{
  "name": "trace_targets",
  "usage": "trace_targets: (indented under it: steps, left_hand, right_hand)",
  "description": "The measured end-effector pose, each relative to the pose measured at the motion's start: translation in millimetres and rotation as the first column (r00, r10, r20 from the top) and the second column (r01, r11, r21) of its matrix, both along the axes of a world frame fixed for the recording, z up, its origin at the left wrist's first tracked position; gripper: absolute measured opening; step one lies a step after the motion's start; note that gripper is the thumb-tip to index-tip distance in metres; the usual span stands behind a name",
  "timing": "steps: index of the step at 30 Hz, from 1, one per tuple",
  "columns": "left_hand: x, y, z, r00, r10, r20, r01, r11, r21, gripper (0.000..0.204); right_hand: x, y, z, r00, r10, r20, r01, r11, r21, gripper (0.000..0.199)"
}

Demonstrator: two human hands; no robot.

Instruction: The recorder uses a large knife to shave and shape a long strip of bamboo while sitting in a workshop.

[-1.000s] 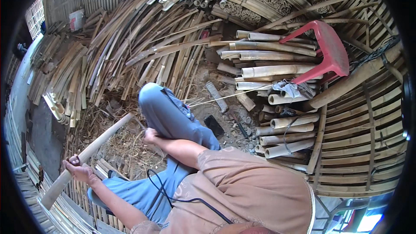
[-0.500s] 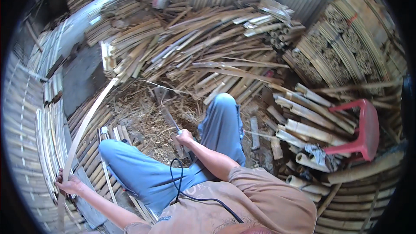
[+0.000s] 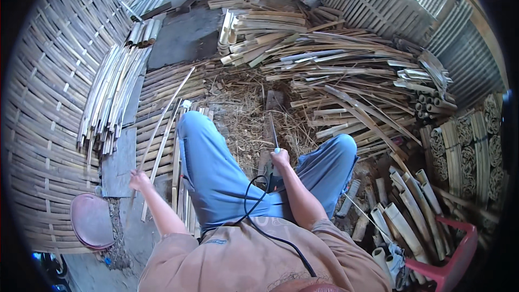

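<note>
I sit with blue-trousered legs (image 3: 216, 167) apart on a floor of bamboo. My left hand (image 3: 139, 180) is out to the left, closed on the near end of a long thin bamboo strip (image 3: 162, 121) that runs up and away to the right. My right hand (image 3: 280, 158) rests between my knees, gripping the handle of a long-bladed knife (image 3: 272, 130) that points away from me over a wooden block (image 3: 268, 124). A black cord (image 3: 254, 211) loops across my lap.
Straw and shavings (image 3: 243, 108) lie ahead of my knees. Piles of split bamboo (image 3: 335, 70) fill the right and far side. A bundle of strips (image 3: 111, 94) lies left on a woven mat (image 3: 43, 119). A red stool (image 3: 451, 262) stands lower right, a round dish (image 3: 91, 220) lower left.
My view has swung left, sending the red stool to the lower right. The left hand has kept the long strip and come closer to my knee; the right hand stays between my legs.
</note>
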State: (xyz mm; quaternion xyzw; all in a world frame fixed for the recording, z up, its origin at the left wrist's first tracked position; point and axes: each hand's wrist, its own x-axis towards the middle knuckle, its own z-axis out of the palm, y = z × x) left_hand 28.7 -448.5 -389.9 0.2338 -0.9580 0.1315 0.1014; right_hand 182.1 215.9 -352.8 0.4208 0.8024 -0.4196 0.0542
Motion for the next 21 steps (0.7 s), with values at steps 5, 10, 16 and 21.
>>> trace_targets:
  steps: [5, 10, 16, 21]
  left_hand:
    - [30.6, 19.8, -65.3, 0.94, 0.123, 0.317, -0.25, 0.882, 0.4, 0.053]
    - [84.3, 59.4, -118.6, 0.795, -0.147, 0.588, -0.075, 0.939, 0.336, 0.05]
    - [57.1, 35.8, -109.2, 0.582, -0.318, 0.749, 0.295, 0.94, 0.17, 0.046]
    - [9.8, 34.9, -41.1, 0.926, -0.292, 0.239, 0.108, 0.812, 0.574, 0.032]
  right_hand:
    - [3.7, 3.3, -13.1, 0.998, -0.029, 0.048, 0.028, 0.999, 0.024, 0.029]
    - [-2.8, 29.3, 3.2, 0.988, -0.095, -0.125, 0.096, 0.995, 0.006, 0.021]
    - [-25.9, 124.6, 74.2, 0.814, -0.102, -0.572, 0.274, 0.935, 0.224, 0.021]
    - [-33.8, 237.5, 124.2, 0.644, -0.272, -0.715, 0.386, 0.922, -0.003, 0.027]
